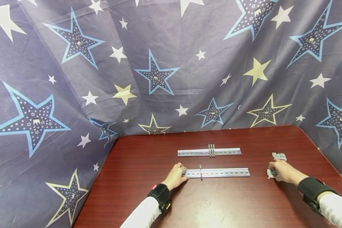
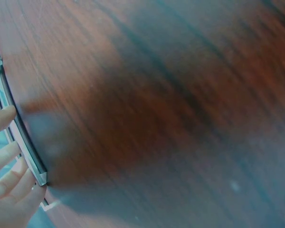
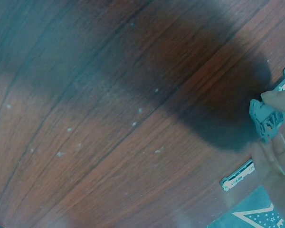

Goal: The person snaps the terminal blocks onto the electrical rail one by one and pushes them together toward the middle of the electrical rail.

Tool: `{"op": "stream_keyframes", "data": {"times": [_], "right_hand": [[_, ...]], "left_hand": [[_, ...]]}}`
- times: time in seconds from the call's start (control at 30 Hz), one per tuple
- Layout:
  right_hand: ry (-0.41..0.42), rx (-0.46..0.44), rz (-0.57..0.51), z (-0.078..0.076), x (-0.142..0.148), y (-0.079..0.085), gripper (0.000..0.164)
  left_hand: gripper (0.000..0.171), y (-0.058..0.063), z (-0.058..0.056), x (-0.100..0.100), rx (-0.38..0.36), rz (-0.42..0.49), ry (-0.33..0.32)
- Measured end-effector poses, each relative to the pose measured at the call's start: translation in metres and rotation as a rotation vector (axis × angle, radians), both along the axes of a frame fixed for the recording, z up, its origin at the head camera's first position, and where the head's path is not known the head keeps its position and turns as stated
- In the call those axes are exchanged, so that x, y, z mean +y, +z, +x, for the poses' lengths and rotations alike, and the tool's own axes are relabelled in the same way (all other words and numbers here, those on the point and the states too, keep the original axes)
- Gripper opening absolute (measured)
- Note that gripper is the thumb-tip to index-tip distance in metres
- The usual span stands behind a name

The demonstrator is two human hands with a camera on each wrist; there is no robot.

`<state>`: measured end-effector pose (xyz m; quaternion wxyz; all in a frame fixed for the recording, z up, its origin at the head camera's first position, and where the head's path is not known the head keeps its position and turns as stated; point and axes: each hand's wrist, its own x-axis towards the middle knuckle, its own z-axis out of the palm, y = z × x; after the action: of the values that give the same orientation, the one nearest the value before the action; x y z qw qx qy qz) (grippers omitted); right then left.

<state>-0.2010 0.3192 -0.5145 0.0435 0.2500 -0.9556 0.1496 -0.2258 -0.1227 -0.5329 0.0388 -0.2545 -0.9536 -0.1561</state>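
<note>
My left hand (image 1: 175, 176) grips the left end of the nearer slotted metal DIN rail (image 1: 226, 173), fingers on its far edge and thumb on its near edge. One thin terminal block (image 1: 200, 172) stands across this rail, a little right of the hand. In the left wrist view the fingers (image 2: 5, 156) lie along the rail's end. Over at the right, my right hand (image 1: 286, 171) pinches a grey-green terminal block (image 3: 266, 116) between thumb and fingers, close over the table. Just beyond that hand another terminal block (image 1: 279, 156) lies on its side.
Parallel to the nearer rail, a second DIN rail (image 1: 192, 153) lies farther back, with several terminal blocks (image 1: 212, 150) side by side near its middle. The reddish-brown wooden table (image 1: 148, 148) meets a star-patterned cloth (image 1: 182, 85) at its back and sides.
</note>
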Motion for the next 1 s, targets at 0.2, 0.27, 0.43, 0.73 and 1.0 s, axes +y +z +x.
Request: {"op": "stream_keyframes", "data": {"times": [0.2,0.27,0.43,0.73,1.0], "right_hand": [[-0.017,-0.034,-0.014,0.002,-0.003,0.004,0.032],[-0.018,-0.058,-0.032,0.003,-0.003,0.005,0.031],[-0.040,-0.113,-0.056,0.004,-0.005,0.005,0.030],[-0.050,-0.190,-0.120,0.008,-0.010,0.009,0.026],[-0.043,-0.221,-0.161,0.011,-0.015,0.010,0.021]], "left_hand": [[0.034,0.000,0.000,0.000,0.003,0.004,-0.004],[0.034,-0.001,-0.001,0.000,0.006,0.005,-0.005],[0.034,-0.002,0.000,-0.001,0.003,0.006,0.000],[0.034,-0.001,0.000,-0.001,0.002,0.018,0.007],[0.033,0.000,0.001,0.000,0.002,0.016,0.009]]}}
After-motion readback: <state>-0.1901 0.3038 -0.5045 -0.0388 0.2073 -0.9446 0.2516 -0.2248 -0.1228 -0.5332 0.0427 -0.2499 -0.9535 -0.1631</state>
